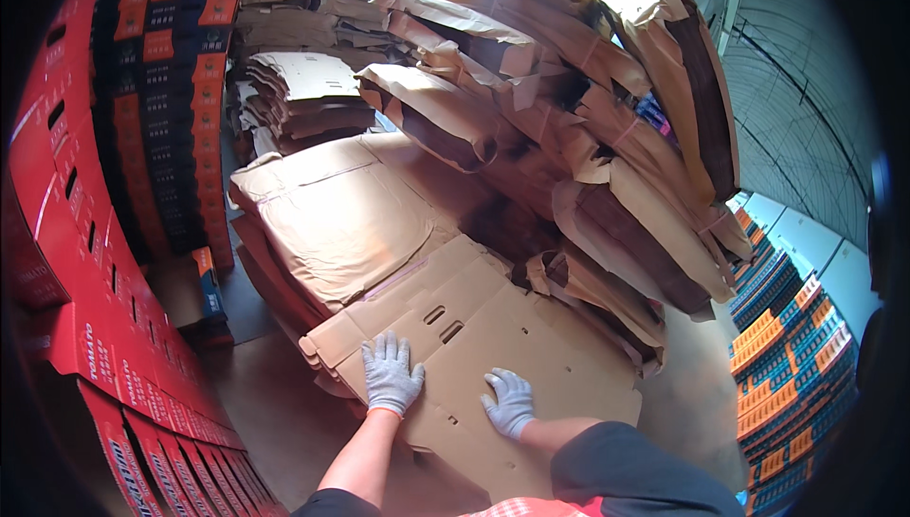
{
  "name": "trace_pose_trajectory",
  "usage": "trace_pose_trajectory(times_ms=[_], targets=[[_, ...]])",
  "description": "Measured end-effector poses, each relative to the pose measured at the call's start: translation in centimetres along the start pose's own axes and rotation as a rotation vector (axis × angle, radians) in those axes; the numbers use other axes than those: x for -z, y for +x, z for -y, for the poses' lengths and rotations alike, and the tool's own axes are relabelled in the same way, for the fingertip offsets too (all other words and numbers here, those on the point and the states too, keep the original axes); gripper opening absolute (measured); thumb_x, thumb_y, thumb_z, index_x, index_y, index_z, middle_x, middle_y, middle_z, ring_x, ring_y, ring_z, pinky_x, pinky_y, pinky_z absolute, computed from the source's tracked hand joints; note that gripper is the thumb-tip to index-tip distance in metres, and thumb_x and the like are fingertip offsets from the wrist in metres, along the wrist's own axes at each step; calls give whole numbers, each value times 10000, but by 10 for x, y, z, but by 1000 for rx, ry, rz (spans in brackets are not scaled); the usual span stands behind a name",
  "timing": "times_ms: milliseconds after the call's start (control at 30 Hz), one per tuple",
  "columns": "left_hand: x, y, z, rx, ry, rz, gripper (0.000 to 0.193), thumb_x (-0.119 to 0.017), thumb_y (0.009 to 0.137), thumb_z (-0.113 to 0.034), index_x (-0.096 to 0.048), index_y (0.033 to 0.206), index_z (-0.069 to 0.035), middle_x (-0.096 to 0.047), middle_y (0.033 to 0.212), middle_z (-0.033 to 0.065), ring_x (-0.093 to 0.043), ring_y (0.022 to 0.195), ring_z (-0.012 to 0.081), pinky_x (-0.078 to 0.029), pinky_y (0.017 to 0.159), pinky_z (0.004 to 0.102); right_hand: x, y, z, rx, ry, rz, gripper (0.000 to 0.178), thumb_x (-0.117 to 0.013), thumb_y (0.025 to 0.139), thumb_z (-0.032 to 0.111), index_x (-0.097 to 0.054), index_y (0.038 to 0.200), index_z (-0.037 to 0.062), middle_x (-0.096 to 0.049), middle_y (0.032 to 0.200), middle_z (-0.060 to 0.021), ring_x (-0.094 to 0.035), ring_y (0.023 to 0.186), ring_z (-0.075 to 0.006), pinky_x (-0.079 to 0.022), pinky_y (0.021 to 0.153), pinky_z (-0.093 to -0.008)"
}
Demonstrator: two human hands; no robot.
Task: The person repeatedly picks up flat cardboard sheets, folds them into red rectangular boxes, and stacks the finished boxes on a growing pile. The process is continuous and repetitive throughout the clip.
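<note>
Before me lies a stack of flattened brown cardboard boxes (540, 346), with slot-shaped handle holes in the top sheet. My left hand (393, 380), in a grey-white work glove, rests flat near the sheet's left edge with its fingers spread. Farther right, my right hand (509, 403), gloved the same way, lies on the same cardboard with its fingers apart and the thumb out. Neither hand grips anything. Beyond the stack, a paper-wrapped bundle (332, 218) with a strap around it lies against the cardboard.
Red printed cartons (85, 261) are stacked along the left, with black and orange boxes (171, 119) behind them. Large wrapped bundles (626, 223) lean in a high pile at the back and right. More orange and blue boxes (791, 375) stand at the far right.
</note>
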State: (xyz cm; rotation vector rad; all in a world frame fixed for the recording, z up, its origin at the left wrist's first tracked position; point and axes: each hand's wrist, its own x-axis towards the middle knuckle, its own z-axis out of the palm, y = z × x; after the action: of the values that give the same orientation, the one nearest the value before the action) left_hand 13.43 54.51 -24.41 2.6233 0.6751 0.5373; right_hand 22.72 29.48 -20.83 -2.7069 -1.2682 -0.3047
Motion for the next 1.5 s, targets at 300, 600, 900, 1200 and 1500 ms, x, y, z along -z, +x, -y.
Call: trace_pose_trajectory(times_ms=[300,600,900,1200,1500], targets=[[-3,1,3,2,15,16,627,-516,901,-457,-519,1409,-88,-369,1544,180,-293,1450,349,-57,1206,561,-5,-2,-2,7,-5,-76,484,-627,852,382,-556,1266,141,-509,1365,-106,-441,1293,-299,-302,1093,-472],[-1,1,3,12,53,27,619,-529,900,-446,-518,1407,-92,-386,1534,174,-292,1447,346,-81,1208,548,-7,-2,-3,1,41,-111,473,-615,859,396,-571,1254,140,-524,1353,-104,-466,1274,-280,-310,1085,-487],[-3,4,6,1,114,39,610,-552,898,-432,-521,1399,-84,-392,1529,159,-297,1440,344,-102,1209,536,-6,-1,-1,-44,78,-143,448,-624,858,385,-610,1227,131,-554,1335,-92,-493,1256,-285,-331,1084,-466],[-2,4,6,-7,100,16,602,-568,892,-412,-526,1392,-79,-401,1523,160,-306,1436,341,-126,1204,537,-5,-1,-1,-60,87,-134,451,-620,861,388,-609,1232,132,-557,1339,-91,-496,1263,-275,-334,1086,-459],[-2,3,5,-10,86,-9,592,-583,877,-403,-539,1376,-88,-404,1517,166,-320,1426,341,-133,1200,545,-4,-1,-1,-58,80,-100,452,-610,867,390,-607,1247,144,-546,1359,-82,-483,1276,-273,-317,1100,-466]])
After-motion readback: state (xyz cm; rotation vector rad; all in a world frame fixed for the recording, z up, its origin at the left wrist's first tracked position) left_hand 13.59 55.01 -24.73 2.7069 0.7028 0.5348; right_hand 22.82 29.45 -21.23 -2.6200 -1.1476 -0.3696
